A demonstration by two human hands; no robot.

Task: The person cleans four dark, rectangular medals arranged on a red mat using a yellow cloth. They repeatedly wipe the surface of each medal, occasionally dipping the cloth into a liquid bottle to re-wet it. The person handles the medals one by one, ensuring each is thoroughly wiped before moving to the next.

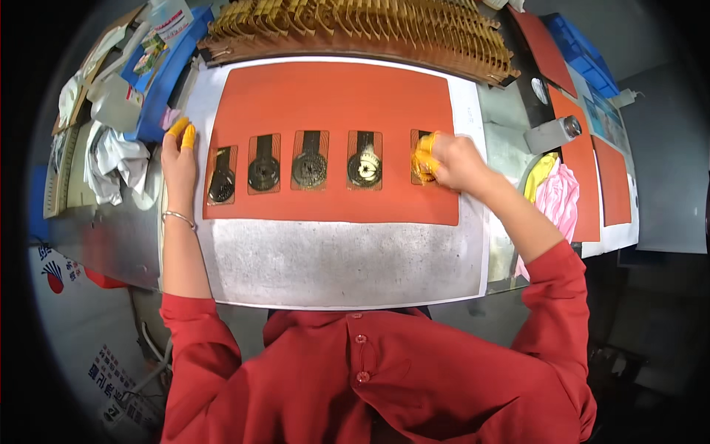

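Observation:
Several small rectangular plates lie in a row on an orange-red mat (333, 96), each with a dark round medal-like design below a dark band. The second plate from the right (365, 172) has a pale patch in its round part; the others to its left, like the middle plate (309, 169), look dark. My right hand (451, 159), with yellow finger covers, is bunched over the rightmost plate (423, 136) and hides part of it. Whatever its fingers pinch is hidden. At the mat's left edge my left hand (180, 152), also yellow-tipped, rests with fingers stretched and slightly apart, holding nothing.
A rack of many brass-coloured plates (355, 29) spans the back. At left stand a blue bin (174, 81) and white cloths (118, 163). On the right are a grey bottle (551, 135), a pink cloth (558, 196), orange sheets (612, 185) and a blue tray (580, 52).

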